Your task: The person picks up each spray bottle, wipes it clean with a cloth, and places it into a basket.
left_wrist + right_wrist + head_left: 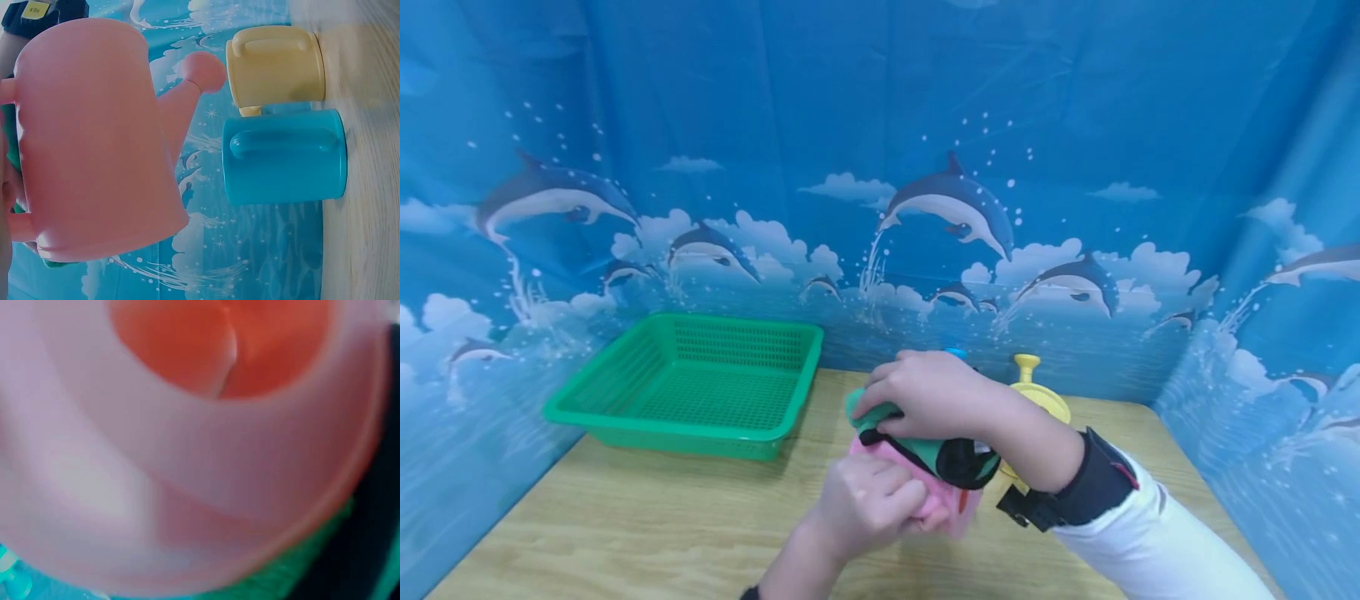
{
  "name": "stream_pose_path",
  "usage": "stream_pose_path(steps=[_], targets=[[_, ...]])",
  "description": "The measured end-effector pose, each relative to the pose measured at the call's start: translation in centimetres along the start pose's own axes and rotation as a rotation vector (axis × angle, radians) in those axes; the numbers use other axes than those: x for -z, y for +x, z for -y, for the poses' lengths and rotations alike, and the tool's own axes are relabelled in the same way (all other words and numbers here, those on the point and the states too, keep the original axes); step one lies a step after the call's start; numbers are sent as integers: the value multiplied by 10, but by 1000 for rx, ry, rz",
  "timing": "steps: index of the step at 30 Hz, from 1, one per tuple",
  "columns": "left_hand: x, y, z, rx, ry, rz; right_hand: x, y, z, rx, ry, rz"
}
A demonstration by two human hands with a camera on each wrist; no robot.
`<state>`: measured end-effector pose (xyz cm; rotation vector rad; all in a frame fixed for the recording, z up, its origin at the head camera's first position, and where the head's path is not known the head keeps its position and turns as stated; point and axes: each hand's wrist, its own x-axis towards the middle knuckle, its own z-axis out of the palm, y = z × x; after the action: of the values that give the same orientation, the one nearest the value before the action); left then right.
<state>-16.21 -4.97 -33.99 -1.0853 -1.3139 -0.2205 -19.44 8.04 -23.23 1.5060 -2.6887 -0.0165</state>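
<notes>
In the head view my left hand [868,504] grips the handle of a pink watering can [958,515], its fist partly covering the can. Just above, my right hand [932,392] holds a green cloth [927,451] with black trim against the can. The left wrist view shows the pink watering can [94,144] from the side, held off the table, its spout pointing toward the backdrop. Close up in the right wrist view is the can's round opening with a red-orange inside; fuzzy green cloth [269,581] lies along its rim.
A yellow watering can [278,69] and a blue watering can [284,156] stand side by side at the back of the wooden table [647,525]. At the left is a green plastic basket [775,435]. A blue dolphin-print curtain [850,100] encloses the back and sides.
</notes>
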Motion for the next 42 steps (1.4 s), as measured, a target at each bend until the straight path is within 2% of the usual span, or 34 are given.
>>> stream_pose_path(steps=[5,8,16,21,28,37,42], targets=[[0,1,1,-8,6,-13,-2,2,2,5,-40,-9],[-1,2,2,-8,-4,-22,1,-2,0,-3,-20,-1],[-3,-4,6,3,-24,6,9,-23,-12,-58,85,50],[-3,-7,8,-1,-13,9,12,-39,-16,-34,94,37],[-2,-6,12,-38,-7,-26,17,-57,-23,-23,120,24],[0,-3,14,-46,11,-85,11,-47,-26,-27,170,-21],[-1,-6,12,-53,11,-117,8,-34,-28,-33,258,12]])
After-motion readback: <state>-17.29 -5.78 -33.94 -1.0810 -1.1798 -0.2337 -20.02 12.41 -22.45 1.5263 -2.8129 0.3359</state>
